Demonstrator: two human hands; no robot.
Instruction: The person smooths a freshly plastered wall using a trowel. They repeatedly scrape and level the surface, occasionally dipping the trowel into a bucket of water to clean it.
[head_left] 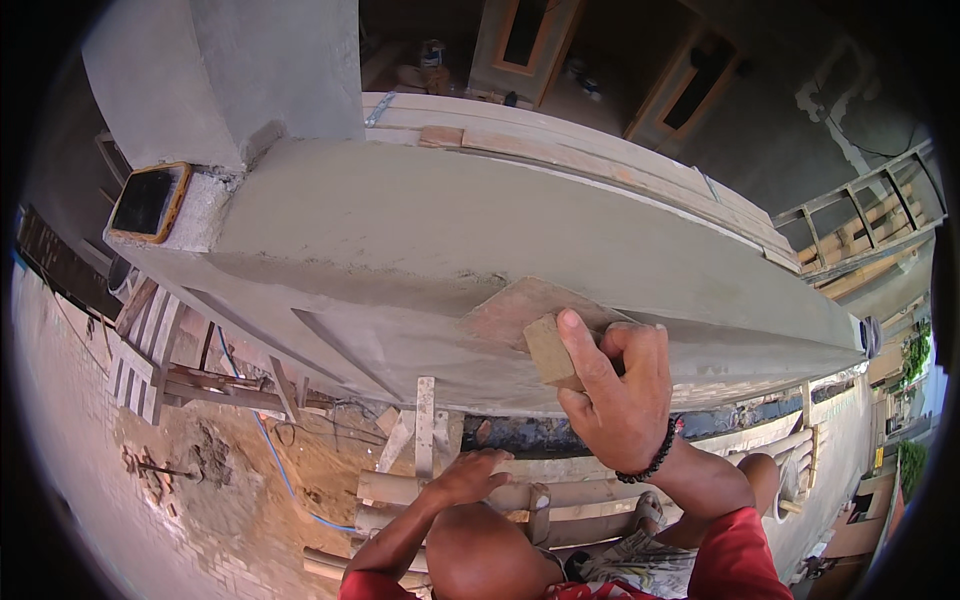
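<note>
My right hand [625, 400], with a dark beaded bracelet at the wrist, is closed around the block handle of a plastering float [505, 308]. The float's flat plate lies against the front edge of a grey plastered ledge [430, 205], where the wet surface looks rough in places. My left hand [470, 478] hangs low beside my bent knee, near the bamboo poles [390, 488]. Its fingers are stretched out, and nothing shows in them.
A phone [152, 203] in an orange case lies at the ledge's left end beside a plastered pillar [280, 70]. Wooden boards [570, 150] run along the far side. Below are a slatted wooden piece [145, 365], a blue hose [285, 470] and a mortar heap [210, 455]. A ladder [860, 215] leans right.
</note>
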